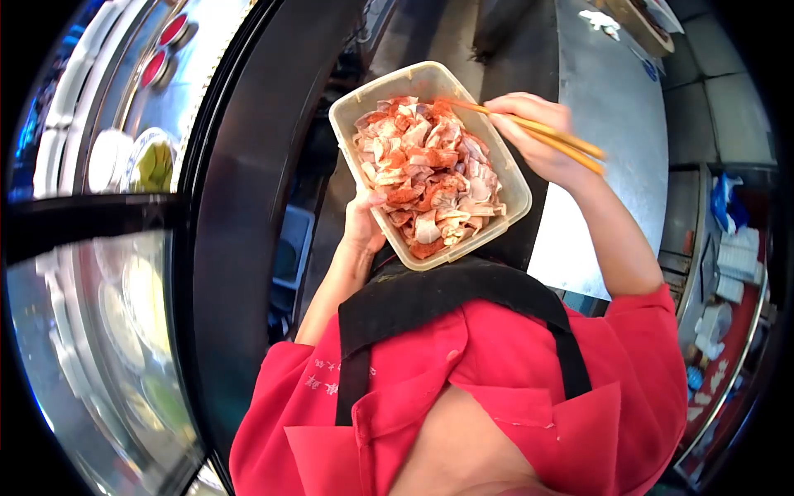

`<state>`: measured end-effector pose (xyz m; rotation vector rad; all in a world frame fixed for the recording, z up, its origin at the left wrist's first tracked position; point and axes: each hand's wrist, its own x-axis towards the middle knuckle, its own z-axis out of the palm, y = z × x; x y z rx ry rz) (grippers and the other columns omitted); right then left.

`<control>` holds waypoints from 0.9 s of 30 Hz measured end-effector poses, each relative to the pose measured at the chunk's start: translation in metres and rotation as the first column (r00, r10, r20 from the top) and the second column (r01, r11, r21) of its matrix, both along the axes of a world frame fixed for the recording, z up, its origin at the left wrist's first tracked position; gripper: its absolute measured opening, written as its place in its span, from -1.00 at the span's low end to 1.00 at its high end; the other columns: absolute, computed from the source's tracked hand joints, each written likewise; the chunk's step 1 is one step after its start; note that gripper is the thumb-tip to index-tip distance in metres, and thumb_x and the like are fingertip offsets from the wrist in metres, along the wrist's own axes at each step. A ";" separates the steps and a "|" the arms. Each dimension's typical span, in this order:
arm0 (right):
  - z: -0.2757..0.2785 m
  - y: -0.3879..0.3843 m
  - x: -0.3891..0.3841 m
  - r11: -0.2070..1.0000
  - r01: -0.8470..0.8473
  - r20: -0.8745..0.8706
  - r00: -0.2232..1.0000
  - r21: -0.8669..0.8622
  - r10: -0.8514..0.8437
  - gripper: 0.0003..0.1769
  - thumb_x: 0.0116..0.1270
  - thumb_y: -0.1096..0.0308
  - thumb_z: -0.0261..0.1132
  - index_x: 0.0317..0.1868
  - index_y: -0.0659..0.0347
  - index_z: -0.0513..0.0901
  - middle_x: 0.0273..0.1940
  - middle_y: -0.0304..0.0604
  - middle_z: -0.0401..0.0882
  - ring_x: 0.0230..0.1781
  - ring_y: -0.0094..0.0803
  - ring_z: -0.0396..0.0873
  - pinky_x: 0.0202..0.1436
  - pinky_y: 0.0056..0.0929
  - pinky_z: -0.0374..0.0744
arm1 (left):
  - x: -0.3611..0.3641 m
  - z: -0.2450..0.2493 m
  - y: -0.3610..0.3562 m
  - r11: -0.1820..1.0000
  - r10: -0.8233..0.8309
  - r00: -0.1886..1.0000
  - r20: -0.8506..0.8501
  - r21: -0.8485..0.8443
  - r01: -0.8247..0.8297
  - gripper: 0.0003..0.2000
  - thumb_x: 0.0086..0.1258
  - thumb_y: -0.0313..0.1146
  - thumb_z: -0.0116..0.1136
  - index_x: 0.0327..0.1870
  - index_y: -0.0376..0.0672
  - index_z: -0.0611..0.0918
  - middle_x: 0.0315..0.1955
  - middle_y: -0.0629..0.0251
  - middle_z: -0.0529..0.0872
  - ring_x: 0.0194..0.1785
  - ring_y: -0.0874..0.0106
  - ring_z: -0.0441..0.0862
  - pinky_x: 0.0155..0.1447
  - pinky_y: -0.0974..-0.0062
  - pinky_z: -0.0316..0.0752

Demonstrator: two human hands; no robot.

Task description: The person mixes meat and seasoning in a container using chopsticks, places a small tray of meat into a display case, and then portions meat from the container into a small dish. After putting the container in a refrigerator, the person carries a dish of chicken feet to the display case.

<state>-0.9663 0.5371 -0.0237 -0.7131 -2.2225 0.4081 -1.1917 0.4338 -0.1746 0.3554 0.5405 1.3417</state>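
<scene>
A translucent plastic container (511,186) is held in front of my apron, full of sliced pale meat (430,165) dusted with red powder. My left hand (364,221) grips the container's left side, its thumb over the rim and the other fingers hidden beneath. In my right hand (533,132) is a pair of wooden chopsticks (562,142), held at the container's upper right. Their tips reach in at the upper edge of the meat, where the powder is thick. The chopsticks' back ends stick out to the right of my hand.
A glass-fronted display case (91,289) with plates and dishes runs along the left, behind a dark frame. To the right lies a metal counter (612,124) with a white crumpled item (601,23) near its far end. A shelf (703,331) with white boxes stands far right.
</scene>
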 end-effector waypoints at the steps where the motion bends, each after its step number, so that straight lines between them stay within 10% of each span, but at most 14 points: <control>1: 0.017 0.023 0.045 0.993 0.010 0.027 1.000 -0.114 -0.007 -0.94 0.16 0.47 0.23 -0.37 0.30 0.58 -0.41 -0.09 0.57 -0.42 -0.29 0.57 -0.36 -0.45 0.51 | 0.048 0.029 0.017 0.999 -0.004 1.000 0.002 0.047 0.004 -0.28 -0.07 -0.31 0.11 0.26 -0.28 0.26 0.14 0.02 0.42 0.17 0.10 0.39 0.28 0.17 0.27; 10: 0.277 0.134 0.655 0.987 -0.007 -0.001 1.000 -0.163 0.007 -0.92 0.08 0.64 0.28 -0.37 0.37 0.58 -0.35 0.03 0.60 -0.32 -0.17 0.64 -0.22 -0.39 0.61 | 0.630 0.306 0.220 0.989 0.078 0.997 -0.002 -0.127 -0.078 -0.35 -0.06 -0.35 0.06 0.21 -0.26 0.31 0.09 0.04 0.46 0.14 0.12 0.41 0.26 0.18 0.28; 14: 0.314 0.269 0.859 0.939 -0.007 -0.020 1.000 -0.345 0.000 -0.94 0.15 0.63 0.21 -0.34 0.39 0.59 -0.27 0.03 0.64 -0.28 -0.28 0.64 -0.20 -0.48 0.58 | 0.820 0.301 0.332 0.961 0.078 0.996 0.053 -0.271 -0.060 -0.33 -0.11 -0.37 0.08 0.19 -0.28 0.32 0.06 0.06 0.47 0.15 0.12 0.39 0.30 0.20 0.23; 22: 0.324 0.531 0.624 0.951 0.080 -0.136 0.983 -0.299 -0.125 -0.90 0.23 0.46 0.23 -0.29 0.31 0.59 -0.42 -0.15 0.55 -0.40 -0.45 0.53 -0.31 -0.53 0.48 | 0.643 0.382 0.520 0.982 -0.125 0.978 0.170 -0.120 0.146 -0.30 -0.11 -0.36 0.04 0.22 -0.29 0.28 0.11 0.01 0.43 0.18 0.10 0.37 0.32 0.19 0.21; 27: 0.356 0.719 0.777 0.963 -0.073 -0.048 0.997 -0.261 0.062 -0.94 0.19 0.52 0.23 -0.33 0.32 0.61 -0.43 -0.13 0.56 -0.45 -0.41 0.54 -0.38 -0.51 0.49 | 0.795 0.413 0.745 0.974 -0.132 0.985 0.107 -0.169 0.149 -0.36 -0.09 -0.37 0.03 0.18 -0.28 0.34 0.04 0.03 0.49 0.13 0.12 0.42 0.29 0.21 0.25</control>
